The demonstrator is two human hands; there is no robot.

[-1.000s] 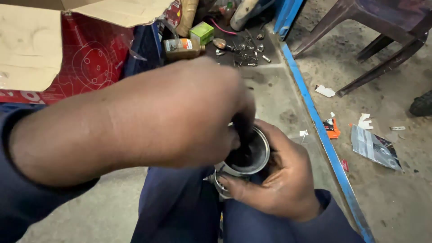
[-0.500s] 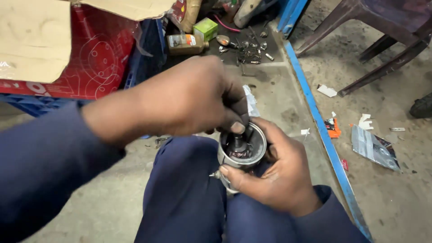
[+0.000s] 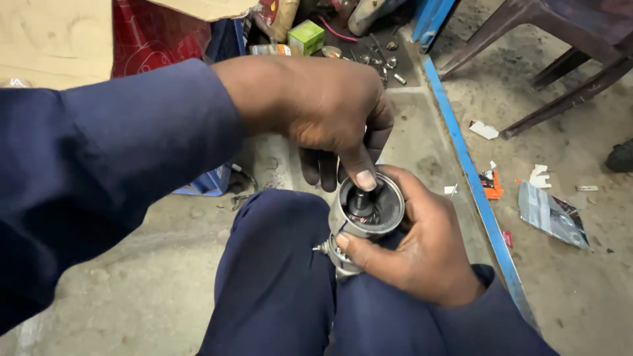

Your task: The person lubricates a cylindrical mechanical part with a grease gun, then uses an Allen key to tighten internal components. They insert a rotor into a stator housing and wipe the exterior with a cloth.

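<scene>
A round silver metal housing (image 3: 394, 209), like a small motor casing, stands upright over my lap with a dark shaft (image 3: 361, 203) in its centre. My right hand (image 3: 419, 254) wraps around the housing from the right and below, thumb across its front wall. A small threaded stud (image 3: 321, 248) sticks out at its lower left. My left hand (image 3: 316, 109) reaches in from the left in a dark blue sleeve. Its thumb and fingers pinch the top of the shaft inside the housing. My blue trousers (image 3: 283, 283) lie beneath.
A red carton (image 3: 158, 33) and a brown cardboard flap (image 3: 53, 39) sit at the upper left. A small green box (image 3: 306, 36) and loose bolts (image 3: 389, 62) lie ahead. A blue metal rail (image 3: 471, 178) runs along the right; dark chair legs (image 3: 560, 72) and litter (image 3: 550, 214) lie beyond.
My left hand has drawn back from covering the housing, so its open top and shaft now show. The view has shifted right and the right hand keeps its hold.
</scene>
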